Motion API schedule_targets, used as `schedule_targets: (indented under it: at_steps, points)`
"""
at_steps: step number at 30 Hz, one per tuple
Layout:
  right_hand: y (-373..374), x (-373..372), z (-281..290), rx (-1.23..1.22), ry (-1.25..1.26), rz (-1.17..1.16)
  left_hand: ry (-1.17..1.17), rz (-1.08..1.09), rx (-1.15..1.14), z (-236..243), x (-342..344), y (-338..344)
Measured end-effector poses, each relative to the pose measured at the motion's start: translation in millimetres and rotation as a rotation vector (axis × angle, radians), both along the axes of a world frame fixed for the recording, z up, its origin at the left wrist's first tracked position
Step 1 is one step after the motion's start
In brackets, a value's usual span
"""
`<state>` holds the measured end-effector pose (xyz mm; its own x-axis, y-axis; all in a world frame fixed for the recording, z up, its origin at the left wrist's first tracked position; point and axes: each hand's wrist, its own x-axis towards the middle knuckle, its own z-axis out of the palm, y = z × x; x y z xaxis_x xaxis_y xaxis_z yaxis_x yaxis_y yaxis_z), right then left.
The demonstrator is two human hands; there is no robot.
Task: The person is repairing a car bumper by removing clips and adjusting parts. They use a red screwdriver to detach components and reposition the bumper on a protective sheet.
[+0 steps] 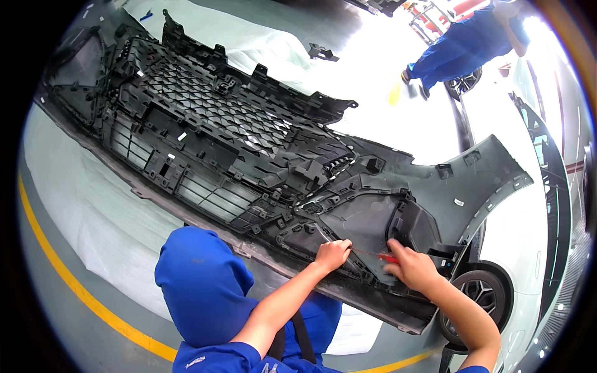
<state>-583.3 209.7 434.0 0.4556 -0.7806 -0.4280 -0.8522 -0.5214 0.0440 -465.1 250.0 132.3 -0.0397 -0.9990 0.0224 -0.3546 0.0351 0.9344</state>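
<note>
A large black front bumper (491,161) with a mesh grille (211,105) lies diagonally, inner side up. At its near right section, my right hand (407,264) is closed on a red-handled screwdriver (387,257), its thin shaft pointing left. My left hand (333,253) is closed at the left end of that shaft, low on the bumper; what its fingertips grip is too small to make out. Both forearms reach up from the lower edge, past blue-clad parts of a crouched body.
A white sheet (74,205) lies under the bumper, beside a yellow floor line (74,286). A white car body (522,248) with a wheel (476,301) stands at the right. A person in blue (454,53) is at upper right. A small black part (323,53) lies beyond the bumper.
</note>
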Motion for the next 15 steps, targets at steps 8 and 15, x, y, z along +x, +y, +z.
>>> schedule_targets:
  at_steps: [8,15]
  points:
    - [8,8,-2,-0.118,-0.23,0.488,-0.001,-0.027,0.016,-4,-3,-1]
    - [0,-8,-5,0.07,-0.075,-0.103,0.03,0.002,0.009,-3,0,-3]
